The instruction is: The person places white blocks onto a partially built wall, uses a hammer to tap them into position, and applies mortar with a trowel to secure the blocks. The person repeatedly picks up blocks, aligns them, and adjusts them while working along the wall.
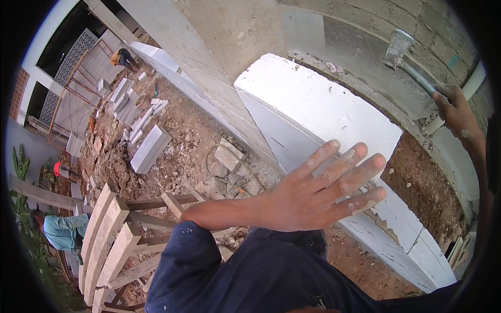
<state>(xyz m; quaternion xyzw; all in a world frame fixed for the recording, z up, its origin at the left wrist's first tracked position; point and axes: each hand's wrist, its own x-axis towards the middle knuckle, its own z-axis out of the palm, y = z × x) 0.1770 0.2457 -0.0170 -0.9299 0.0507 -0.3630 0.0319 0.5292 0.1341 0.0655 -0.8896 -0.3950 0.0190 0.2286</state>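
Note:
My left hand [334, 193] is spread, fingers apart, over the lower right end of a white lightweight block [308, 99], holding nothing; whether it touches the block I cannot tell. This block stands on a low wall of similar white blocks [422, 250], beside a concrete column [209, 36]. My right hand [454, 109] grips the handle of a mallet [399, 49] with a grey, dusty head, raised at the upper right. A thin line runs along the blocks, partly hidden by my left hand.
A wooden trestle [112, 229] stands beside my left leg. Loose blocks [151, 148], rubble [229, 167] and a hose lie on the dirt at left. Three co-workers [65, 229] [122, 57] [62, 169] are at left. A block wall [438, 26] curves round a soil trench at right.

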